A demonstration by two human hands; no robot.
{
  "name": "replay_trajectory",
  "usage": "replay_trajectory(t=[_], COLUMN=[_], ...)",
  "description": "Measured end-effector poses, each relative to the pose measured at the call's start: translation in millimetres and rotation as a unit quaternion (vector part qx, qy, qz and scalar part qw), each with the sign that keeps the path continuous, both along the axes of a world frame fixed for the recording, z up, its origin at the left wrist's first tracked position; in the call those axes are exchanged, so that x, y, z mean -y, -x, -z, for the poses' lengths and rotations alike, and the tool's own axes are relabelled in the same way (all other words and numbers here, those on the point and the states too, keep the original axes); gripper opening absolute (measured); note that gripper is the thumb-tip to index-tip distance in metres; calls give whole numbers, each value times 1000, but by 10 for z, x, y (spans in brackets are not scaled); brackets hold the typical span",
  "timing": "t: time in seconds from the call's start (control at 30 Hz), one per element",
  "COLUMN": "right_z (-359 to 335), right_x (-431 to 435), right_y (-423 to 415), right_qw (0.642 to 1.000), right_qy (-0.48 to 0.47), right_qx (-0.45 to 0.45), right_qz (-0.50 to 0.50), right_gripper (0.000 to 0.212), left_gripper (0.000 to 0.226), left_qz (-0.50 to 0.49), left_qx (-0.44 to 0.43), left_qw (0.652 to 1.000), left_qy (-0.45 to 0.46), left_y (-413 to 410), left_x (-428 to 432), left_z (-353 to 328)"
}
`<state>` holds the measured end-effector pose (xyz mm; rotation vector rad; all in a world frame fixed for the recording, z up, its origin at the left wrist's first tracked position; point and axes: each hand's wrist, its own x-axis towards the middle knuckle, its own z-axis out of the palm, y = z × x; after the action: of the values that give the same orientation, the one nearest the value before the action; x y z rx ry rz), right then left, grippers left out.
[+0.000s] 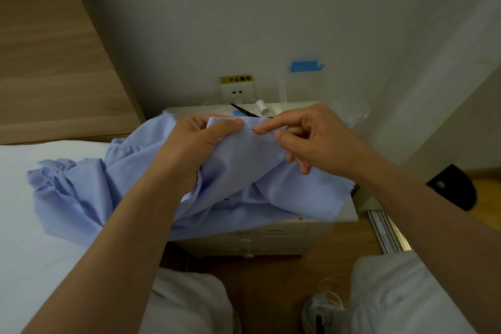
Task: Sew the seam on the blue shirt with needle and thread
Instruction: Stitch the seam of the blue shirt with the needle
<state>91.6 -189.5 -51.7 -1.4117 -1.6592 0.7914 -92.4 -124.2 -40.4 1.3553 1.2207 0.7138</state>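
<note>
While the blue shirt (238, 171) hangs below both hands, the left hand (195, 144) grips its seam fold and the right hand (311, 138) pinches the needle (259, 131), whose tip meets the fold beside the left thumb. A stitch seems to be under way, and the next move calls for pushing the needle through and pulling it clear.

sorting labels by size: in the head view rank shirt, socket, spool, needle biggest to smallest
1. shirt
2. socket
3. spool
4. needle, about as long as the spool but hair-thin and nearer the camera, so that pair is unsure

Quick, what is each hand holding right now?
Left hand: closed, gripping the blue shirt.
Right hand: closed, pinching the needle.
</note>
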Motion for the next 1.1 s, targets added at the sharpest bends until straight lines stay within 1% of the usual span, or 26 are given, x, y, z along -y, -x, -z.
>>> replay_trajectory(t=[0.37, 0.4, 0.5, 0.53, 0.6, 0.73, 0.87, 1.0, 1.1], right_z=[6, 6, 2, 3, 3, 6, 4, 7, 10], right_x=[-24, -29, -37, -44, -58, -79, -80, -80, -82], right_y=[-6, -9, -19, -20, -20, -31, -55, -78, -86], right_qw=[1000, 1000, 995, 991, 986, 986, 985, 981, 979], right_qy=[8, 19, 82, 102, 122, 109, 102, 106, 105], right_qx=[7, 2, -38, -52, -74, -90, -109, -126, -135], right_qz=[-14, -18, -52, -67, -84, -85, -86, -101, -112], right_gripper=[27, 30, 49, 50, 40, 21, 22, 19, 19], left_gripper=[21, 20, 16, 15, 14, 15, 15, 15, 22], left_qz=[31, 27, 19, 23, 41, 63, 66, 97, 121], left_qx=[-40, -44, -46, -42, -28, -6, -11, 10, 17], left_qw=[998, 997, 997, 997, 997, 998, 998, 995, 992], left_qy=[-45, -49, -56, -56, -52, -30, -5, 28, 35], left_y=[24, 21, 28, 35, 49, 61, 59, 83, 95], left_x=[-10, -14, -32, -31, -34, -32, -36, -37, -41], left_z=[5, 10, 30, 29, 26, 1, -16, -41, -53])
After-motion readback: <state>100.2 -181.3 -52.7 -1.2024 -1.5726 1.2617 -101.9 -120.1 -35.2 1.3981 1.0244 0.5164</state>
